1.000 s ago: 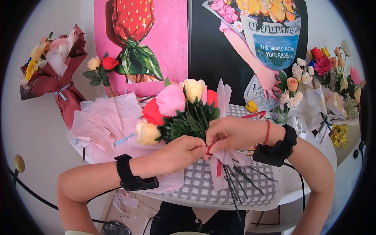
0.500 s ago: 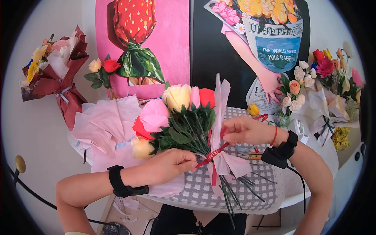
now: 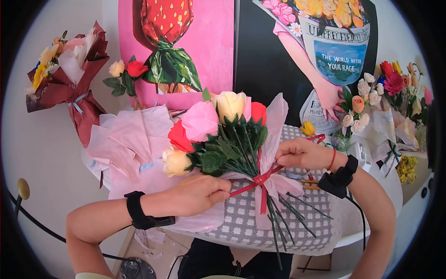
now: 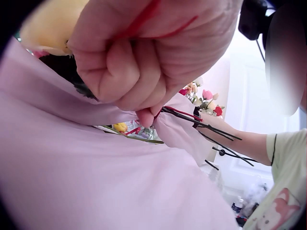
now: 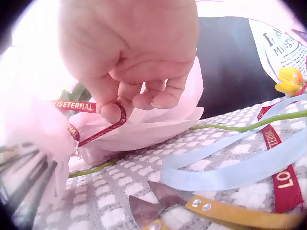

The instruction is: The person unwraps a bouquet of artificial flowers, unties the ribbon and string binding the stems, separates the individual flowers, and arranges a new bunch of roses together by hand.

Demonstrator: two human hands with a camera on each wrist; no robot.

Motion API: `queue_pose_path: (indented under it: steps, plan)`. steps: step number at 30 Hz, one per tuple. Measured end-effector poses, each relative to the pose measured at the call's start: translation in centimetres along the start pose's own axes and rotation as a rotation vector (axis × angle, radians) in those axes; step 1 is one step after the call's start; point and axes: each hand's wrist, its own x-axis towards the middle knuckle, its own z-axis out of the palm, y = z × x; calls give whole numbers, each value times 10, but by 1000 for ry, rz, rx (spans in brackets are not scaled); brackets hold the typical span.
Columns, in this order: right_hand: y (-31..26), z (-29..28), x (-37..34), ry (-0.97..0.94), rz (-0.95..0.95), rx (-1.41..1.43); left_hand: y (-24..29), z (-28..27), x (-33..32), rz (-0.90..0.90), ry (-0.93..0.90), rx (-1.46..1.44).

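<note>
A bouquet of pink, red and cream roses (image 3: 200, 122) lies on the table, its green stems (image 3: 277, 232) pointing toward the person. Pale pink wrapping paper (image 3: 278, 116) gathers round the stems under a red ribbon (image 3: 262, 179), which is crossed in a knot there. My left hand (image 3: 197, 194), left of the knot, grips one end of the ribbon with curled fingers, the length between stretched straight. On the other side my right hand (image 3: 302, 154) pinches the ribbon between thumb and forefinger; gold lettering shows on it in the right wrist view.
Pruning shears with orange handles (image 5: 230, 215) and a light blue ribbon (image 5: 206, 176) lie right of the stems on the grey checked cloth (image 3: 241, 214). A yellow tulip (image 3: 307, 129) is behind. More pink paper (image 3: 134, 144) spreads left. A vase of flowers (image 3: 341, 139) stands back right.
Both hands were together at the stems and have moved apart, drawing the red ribbon out to either side. The ribbon's crossing looks tighter than half a second ago.
</note>
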Motion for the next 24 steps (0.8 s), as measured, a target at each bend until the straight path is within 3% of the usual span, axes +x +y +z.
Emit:
queue_pose_path:
  steps: [7,10,12,13,15,18,22,24]
  plan:
    - [10,3,1,30,-8,-112,6,-2,-7,-62,49,49]
    - [11,6,3,52,27,-140,8,-3,-6,70,85,92]
    - [11,9,7,53,42,-150,9,-1,-4,341,226,30]
    - [10,11,9,38,39,-202,11,-2,-1,346,226,35]
    - [7,12,10,23,34,-255,15,-5,6,620,116,186]
    - [6,14,12,0,26,-288,9,-8,14,554,-9,29]
    - [9,8,-1,21,27,-122,11,-9,20,575,46,97]
    - [0,3,-9,7,55,-64,22,-18,22,260,-152,-75]
